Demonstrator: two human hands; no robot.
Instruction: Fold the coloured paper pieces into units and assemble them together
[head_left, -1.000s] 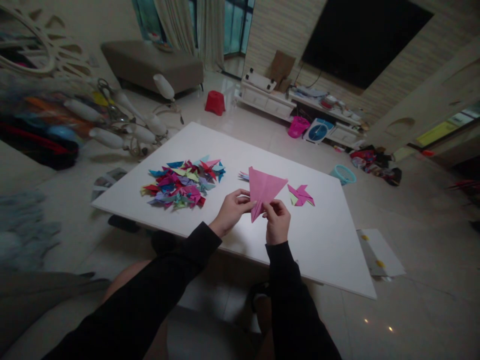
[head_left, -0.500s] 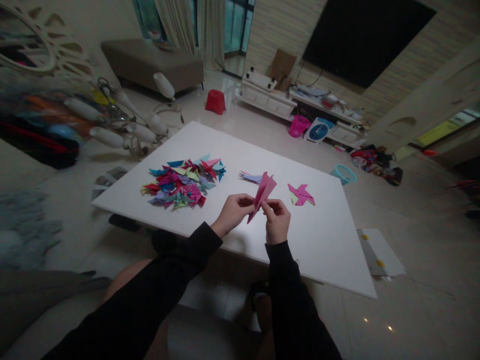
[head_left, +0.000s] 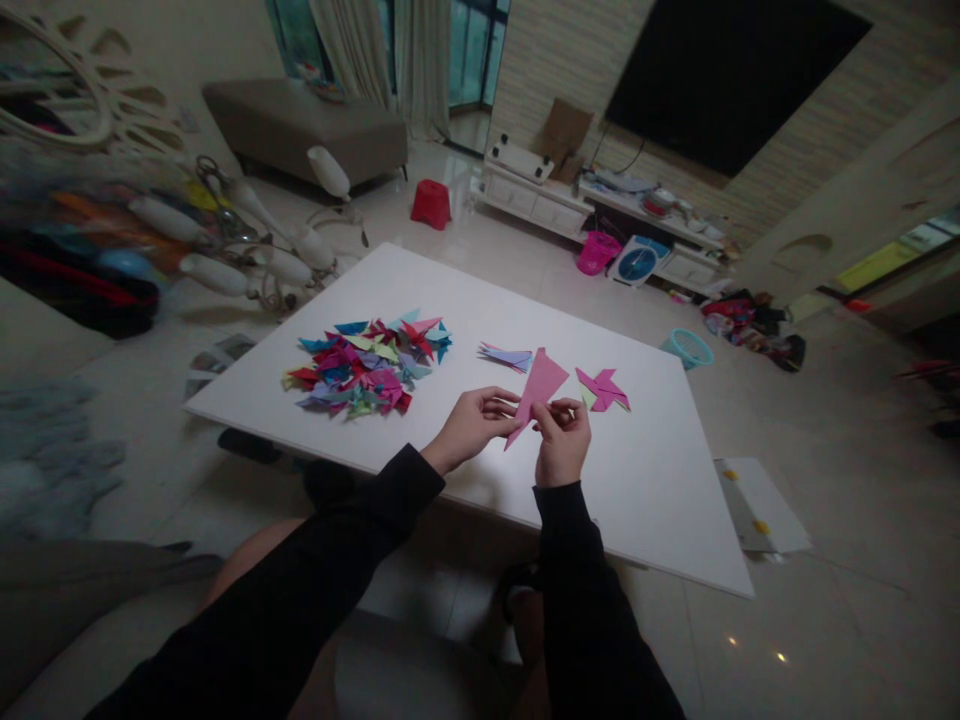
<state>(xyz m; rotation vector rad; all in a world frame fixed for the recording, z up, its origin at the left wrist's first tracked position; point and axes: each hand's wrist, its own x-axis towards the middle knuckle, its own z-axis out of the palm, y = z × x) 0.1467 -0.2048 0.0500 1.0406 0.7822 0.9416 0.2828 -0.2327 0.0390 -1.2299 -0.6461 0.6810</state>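
Note:
A folded pink origami paper (head_left: 545, 378) is held up above the white table (head_left: 630, 500), one broad face turned toward me and its narrow point hanging down. My left hand (head_left: 481, 422) pinches it at the lower left edge. On the right side, my right hand (head_left: 561, 435) grips it between thumb and fingers. Just behind lie some slim folded papers (head_left: 504, 357), lilac and pink, partly covered by the pink piece. A pink and pale green paper pinwheel (head_left: 602, 390) rests flat to the right of my right hand.
A heap of colourful folded papers (head_left: 367, 368) covers the table's left part. Beyond the table stand a red stool (head_left: 430, 204), a pink bucket (head_left: 598, 252) and a light blue basket (head_left: 688, 348). A lamp with white shades (head_left: 277, 264) is close to the left edge.
The pink paper has turned from nearly edge-on to showing its broad face. My right hand has shifted slightly right, and my left fingers have loosened a little.

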